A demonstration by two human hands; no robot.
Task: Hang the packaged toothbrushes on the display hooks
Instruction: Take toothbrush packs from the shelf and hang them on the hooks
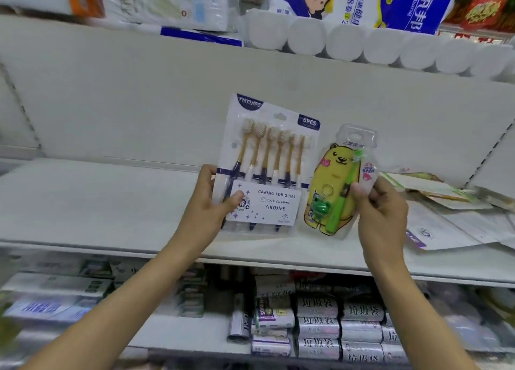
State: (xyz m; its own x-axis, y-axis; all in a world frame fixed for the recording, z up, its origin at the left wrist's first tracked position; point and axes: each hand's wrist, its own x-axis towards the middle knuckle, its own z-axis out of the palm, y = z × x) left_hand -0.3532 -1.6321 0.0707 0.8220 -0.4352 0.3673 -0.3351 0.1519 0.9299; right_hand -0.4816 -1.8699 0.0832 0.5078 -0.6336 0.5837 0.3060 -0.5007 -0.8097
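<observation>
My left hand (207,202) grips the left edge of a white and purple six-piece toothbrush pack (269,169), thumb on its front label. My right hand (380,208) pinches the right edge of a child's toothbrush pack (331,185) with a yellow bear card, a green brush and a small green frog. Both packs are held upright, side by side, above the white shelf (97,202) and in front of the white back panel (167,104). No display hooks show in this view.
More flat toothbrush packs (446,219) lie piled on the shelf at the right. Toilet paper rolls (362,43) and tissue packs fill the shelf above. Boxes and rolls of bags (320,322) crowd the shelf below.
</observation>
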